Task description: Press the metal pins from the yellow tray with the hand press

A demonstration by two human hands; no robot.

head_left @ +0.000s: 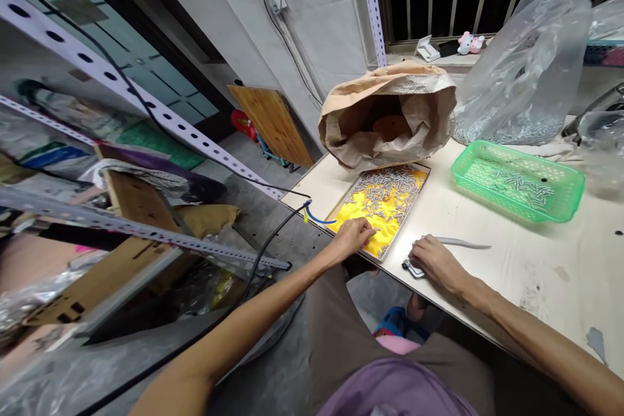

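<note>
Desk [511, 273] is bearing yellow-lined tray [407, 212], rim likely confining metal pieces [383, 190] | left hand [351, 238] bunching fingertips over tray, grip unclear | right hand [435, 260] covering metal tool [415, 271], likely steadying it, closure hidden

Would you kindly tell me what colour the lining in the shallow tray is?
The lining is bright yellow, best seen in the head view.
</note>
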